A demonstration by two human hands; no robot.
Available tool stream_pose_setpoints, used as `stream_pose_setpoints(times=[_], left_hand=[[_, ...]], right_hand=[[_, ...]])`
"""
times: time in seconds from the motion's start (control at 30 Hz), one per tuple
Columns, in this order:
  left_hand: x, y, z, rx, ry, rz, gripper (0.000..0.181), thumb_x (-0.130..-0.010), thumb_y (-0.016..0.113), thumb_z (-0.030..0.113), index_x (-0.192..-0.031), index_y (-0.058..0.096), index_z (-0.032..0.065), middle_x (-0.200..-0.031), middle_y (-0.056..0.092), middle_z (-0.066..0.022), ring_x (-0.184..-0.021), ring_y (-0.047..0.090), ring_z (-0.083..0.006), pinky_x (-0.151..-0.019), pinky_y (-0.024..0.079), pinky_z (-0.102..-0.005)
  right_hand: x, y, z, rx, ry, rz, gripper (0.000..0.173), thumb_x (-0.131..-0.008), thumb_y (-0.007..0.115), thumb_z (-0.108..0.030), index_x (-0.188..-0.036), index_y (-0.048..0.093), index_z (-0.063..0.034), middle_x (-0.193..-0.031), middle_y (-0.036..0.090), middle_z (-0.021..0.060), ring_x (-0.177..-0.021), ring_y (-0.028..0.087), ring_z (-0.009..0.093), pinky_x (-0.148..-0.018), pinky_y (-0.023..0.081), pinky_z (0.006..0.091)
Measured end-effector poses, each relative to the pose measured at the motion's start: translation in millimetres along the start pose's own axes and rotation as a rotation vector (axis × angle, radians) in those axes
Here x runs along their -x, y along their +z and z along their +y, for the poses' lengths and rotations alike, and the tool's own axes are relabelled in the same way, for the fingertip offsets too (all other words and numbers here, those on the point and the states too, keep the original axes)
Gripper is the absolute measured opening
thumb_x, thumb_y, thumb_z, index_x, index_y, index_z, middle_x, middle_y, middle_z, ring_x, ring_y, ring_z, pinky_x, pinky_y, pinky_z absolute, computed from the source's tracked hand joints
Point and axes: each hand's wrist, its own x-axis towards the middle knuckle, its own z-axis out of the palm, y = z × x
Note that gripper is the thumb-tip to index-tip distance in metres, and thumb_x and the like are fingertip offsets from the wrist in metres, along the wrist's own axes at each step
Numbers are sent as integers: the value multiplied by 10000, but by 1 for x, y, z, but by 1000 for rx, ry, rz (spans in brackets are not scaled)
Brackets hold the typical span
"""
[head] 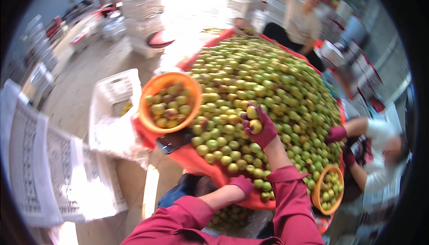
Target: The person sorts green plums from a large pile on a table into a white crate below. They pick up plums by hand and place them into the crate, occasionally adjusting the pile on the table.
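My right hand, in a dark pink glove, is palm up over the heap with two round yellow-green fruits in its fingers. A large heap of green and yellowish fruits covers the table, which has a red cover. My left hand, gloved in the same pink, rests low at the near edge of the heap; its fingers are partly hidden, so its grip is unclear. Beyond the heap's left side stands an orange basin with similar fruits in it.
A smaller orange basin of fruits stands at the right edge. A dark phone-like object lies near the left basin. White plastic crates stand left. A co-worker's gloved hand touches the heap; another person sits beyond it. More fruits lie below my arms.
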Motion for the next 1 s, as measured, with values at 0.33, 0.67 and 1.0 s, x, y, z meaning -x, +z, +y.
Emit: stream_pose_setpoints(times=[0.33,0.67,1.0], left_hand=[[9,-9,10,49,-16,-31,385,-872,608,240,-1244,638,148,-1297,577,-115,-1205,544,-319,-938,496,-538],[8,-22,2,-25,49,-101,377,-942,516,293,-1290,603,179,-1298,563,-100,-1233,519,-299,-971,458,-527],[-3,-4,-4,-8,16,26,392,-838,603,293,-1217,663,210,-1373,519,-71,-1256,483,-291,-895,482,-544]], right_hand=[[-123,126,125,-234,70,-10,357,-1010,488,-416,-1250,477,-152,-1263,541,214,-1141,558,394,-950,504,614],[-72,47,90,1123,-663,166,550,-917,646,-234,-1423,462,-116,-1469,456,120,-1412,372,266,-1127,335,354],[-8,-61,41,2292,-669,303,460,-879,647,-232,-1333,576,-212,-1581,307,112,-1470,235,382,-1186,249,478]])
